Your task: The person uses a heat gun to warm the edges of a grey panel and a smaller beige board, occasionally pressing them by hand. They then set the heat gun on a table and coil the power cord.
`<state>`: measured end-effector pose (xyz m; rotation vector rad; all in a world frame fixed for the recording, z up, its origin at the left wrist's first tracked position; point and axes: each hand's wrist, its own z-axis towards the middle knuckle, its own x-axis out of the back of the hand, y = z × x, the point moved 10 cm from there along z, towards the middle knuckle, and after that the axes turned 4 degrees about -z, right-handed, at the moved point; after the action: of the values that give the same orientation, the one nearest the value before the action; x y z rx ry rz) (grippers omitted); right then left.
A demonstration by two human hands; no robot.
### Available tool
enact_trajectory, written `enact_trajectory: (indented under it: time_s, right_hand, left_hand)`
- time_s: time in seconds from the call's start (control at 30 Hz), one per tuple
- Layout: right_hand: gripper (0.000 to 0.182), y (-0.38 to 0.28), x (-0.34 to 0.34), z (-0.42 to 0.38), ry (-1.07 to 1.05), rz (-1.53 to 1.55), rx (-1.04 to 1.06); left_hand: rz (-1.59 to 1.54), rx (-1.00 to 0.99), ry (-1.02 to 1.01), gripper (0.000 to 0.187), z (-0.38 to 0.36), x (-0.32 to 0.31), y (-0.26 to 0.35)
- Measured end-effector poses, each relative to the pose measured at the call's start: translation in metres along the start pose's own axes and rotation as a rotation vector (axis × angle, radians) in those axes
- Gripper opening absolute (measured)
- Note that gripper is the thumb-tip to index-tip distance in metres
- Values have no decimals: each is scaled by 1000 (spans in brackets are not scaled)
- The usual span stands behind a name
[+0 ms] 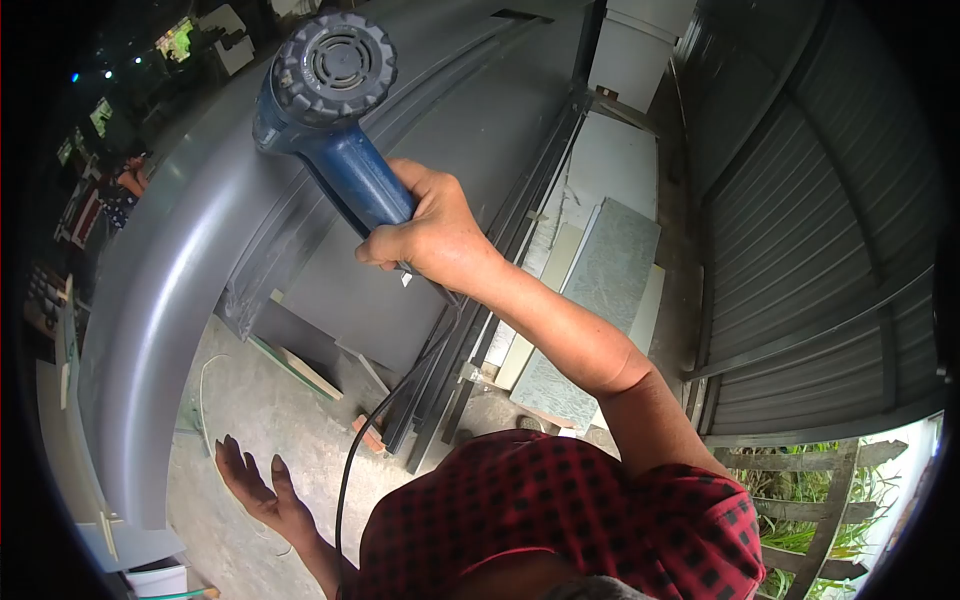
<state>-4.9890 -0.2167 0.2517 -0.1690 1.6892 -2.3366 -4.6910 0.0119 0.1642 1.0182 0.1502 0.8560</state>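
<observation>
My right hand (425,225) is wrapped around the handle of a blue heat gun (355,170). Its round black vented rear cap faces me, and the nozzle is hidden behind the body. Just beyond the tool lies a large curved grey panel (165,290), glossy and smooth, bending down along the left. Whether the nozzle touches the panel cannot be seen. From the handle a black cord (350,450) hangs down past my checked shirt. Low on the left, my left hand (262,490) is held over the floor, fingers spread and holding nothing.
Flat boards and a greenish-grey slab (610,270) lie to the right of the dark metal frame. A corrugated metal wall (810,240) stands on the right, above a wooden fence (800,490). A brick (368,433) sits on the concrete floor. Another person (122,190) is at far left.
</observation>
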Motion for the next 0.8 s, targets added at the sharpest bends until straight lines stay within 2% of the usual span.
enact_trajectory:
  time_s: [0.8]
  right_hand:
    - [56,18,-21,-2,60,34,8]
  left_hand:
    - [-101,33,-98,67,17,7,-21]
